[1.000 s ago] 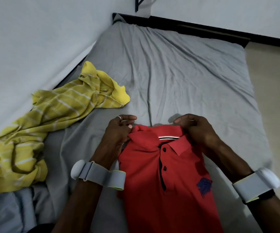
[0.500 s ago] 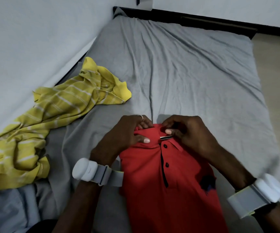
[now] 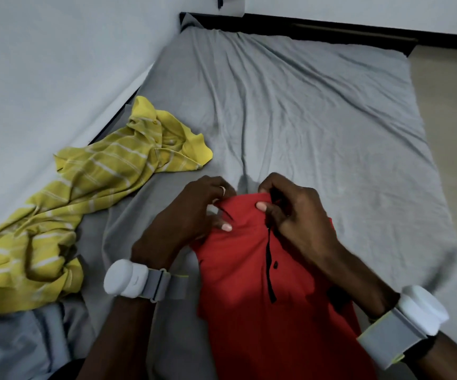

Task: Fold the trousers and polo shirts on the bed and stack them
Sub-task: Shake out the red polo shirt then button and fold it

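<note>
- A grey garment (image 3: 10, 344) lies bunched at the bed's near left corner; I cannot tell its kind.
- The red polo shirt (image 3: 243, 283) lies front up, lengthwise, at the middle of the near edge, its black placket (image 3: 269, 259) showing one button.
- Both hands are curled on its collar (image 3: 245, 208): the left hand (image 3: 186, 223) pinches the collar's left side, and the right hand (image 3: 298, 218) pinches the collar at the top of the placket.
- A yellow striped polo shirt (image 3: 90, 193) sprawls crumpled along the left edge, apart from the red one.
- The bed (image 3: 318, 119) beyond the hands is bare, wrinkled grey sheet.
- A wall (image 3: 43, 64) runs along the left edge, a black frame (image 3: 318, 27) along the far edge and floor (image 3: 449, 133) along the right.
</note>
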Action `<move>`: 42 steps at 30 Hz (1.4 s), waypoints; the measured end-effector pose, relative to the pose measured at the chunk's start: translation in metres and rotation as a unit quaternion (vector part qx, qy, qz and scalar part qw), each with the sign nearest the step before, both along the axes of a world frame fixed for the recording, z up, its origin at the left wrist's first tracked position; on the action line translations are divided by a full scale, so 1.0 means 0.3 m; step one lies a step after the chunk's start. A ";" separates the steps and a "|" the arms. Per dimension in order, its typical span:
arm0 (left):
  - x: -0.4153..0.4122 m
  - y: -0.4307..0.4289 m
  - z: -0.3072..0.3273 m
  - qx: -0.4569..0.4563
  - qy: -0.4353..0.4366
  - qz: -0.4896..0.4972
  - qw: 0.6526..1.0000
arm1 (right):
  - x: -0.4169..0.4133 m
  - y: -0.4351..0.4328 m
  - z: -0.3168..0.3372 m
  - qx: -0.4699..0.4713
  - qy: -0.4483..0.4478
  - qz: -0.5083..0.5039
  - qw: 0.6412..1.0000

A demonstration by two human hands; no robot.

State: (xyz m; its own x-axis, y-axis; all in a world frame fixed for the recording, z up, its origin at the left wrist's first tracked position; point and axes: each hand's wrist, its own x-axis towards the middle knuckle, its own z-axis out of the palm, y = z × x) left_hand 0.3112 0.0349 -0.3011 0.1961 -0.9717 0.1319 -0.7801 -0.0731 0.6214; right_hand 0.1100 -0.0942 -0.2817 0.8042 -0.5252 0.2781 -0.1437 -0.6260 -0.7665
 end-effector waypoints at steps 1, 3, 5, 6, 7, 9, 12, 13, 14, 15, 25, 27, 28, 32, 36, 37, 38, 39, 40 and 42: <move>-0.004 -0.003 0.010 -0.025 0.005 0.004 1.000 | -0.005 0.008 0.008 -0.002 -0.008 -0.005 1.000; -0.017 -0.006 0.034 -0.081 0.005 0.016 0.997 | -0.004 0.029 0.016 -0.005 -0.012 -0.010 1.000; -0.034 -0.005 0.053 -0.110 -0.010 0.035 0.993 | 0.002 0.040 0.018 0.018 -0.007 0.003 1.000; -0.044 -0.003 0.058 -0.114 -0.016 0.047 0.992 | 0.005 0.040 0.018 0.032 0.001 0.016 0.999; -0.056 -0.002 0.061 -0.114 -0.019 0.057 0.992 | 0.008 0.037 0.017 0.033 0.008 0.029 0.999; -0.076 -0.004 0.059 -0.116 -0.021 0.070 0.991 | 0.007 0.032 0.013 -0.002 0.004 0.045 0.999; -0.080 -0.012 0.041 -0.105 -0.021 0.088 0.990 | 0.003 0.021 0.003 -0.045 -0.012 0.021 0.999; -0.071 -0.012 0.031 -0.096 -0.018 0.090 0.991 | 0.003 0.016 0.003 -0.047 -0.008 0.016 0.999; -0.061 -0.008 0.022 -0.077 -0.007 0.083 0.994 | 0.001 0.011 0.003 -0.044 0.005 0.023 0.999; -0.047 0.001 0.016 -0.044 0.008 0.068 0.997 | -0.001 0.003 0.006 -0.032 0.026 0.049 0.998; -0.049 0.023 0.090 -0.057 0.104 0.061 0.991 | -0.094 -0.182 0.039 -0.005 0.107 0.091 0.990; -0.097 -0.006 0.061 0.004 0.141 0.032 0.990 | -0.105 -0.205 0.003 -0.038 0.166 0.111 0.979; -0.114 -0.019 0.028 0.038 0.134 0.015 0.990 | -0.106 -0.204 -0.020 -0.046 0.174 0.113 0.977; -0.130 -0.043 -0.020 0.079 0.093 0.005 0.993 | -0.076 -0.191 -0.053 -0.032 0.161 0.095 0.982; -0.149 -0.061 0.039 -0.067 0.103 0.026 0.992 | -0.090 -0.200 -0.020 -0.031 0.112 0.050 0.992; -0.153 -0.067 0.041 -0.089 0.100 0.032 0.990 | -0.091 -0.197 -0.026 -0.038 0.099 0.042 0.993; -0.152 -0.075 0.027 -0.093 0.087 0.034 0.991 | -0.087 -0.193 -0.041 -0.047 0.093 0.039 0.994; -0.151 -0.080 -0.001 -0.084 0.070 0.033 0.993 | -0.081 -0.185 -0.066 -0.066 0.095 0.041 0.992; -0.148 -0.083 -0.035 -0.070 0.054 0.033 0.996 | -0.075 -0.178 -0.096 -0.095 0.105 0.044 0.989; -0.143 -0.085 -0.087 -0.066 0.030 0.048 0.996 | -0.068 -0.171 -0.150 -0.145 0.109 0.041 0.983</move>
State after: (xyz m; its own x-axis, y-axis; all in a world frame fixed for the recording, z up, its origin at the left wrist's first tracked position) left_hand 0.2685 0.0095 -0.3272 0.2982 -0.9231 0.2430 -0.7350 -0.0596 0.6755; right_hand 0.0897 -0.1455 -0.3268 0.8979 -0.3801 0.2221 -0.2249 -0.8297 -0.5109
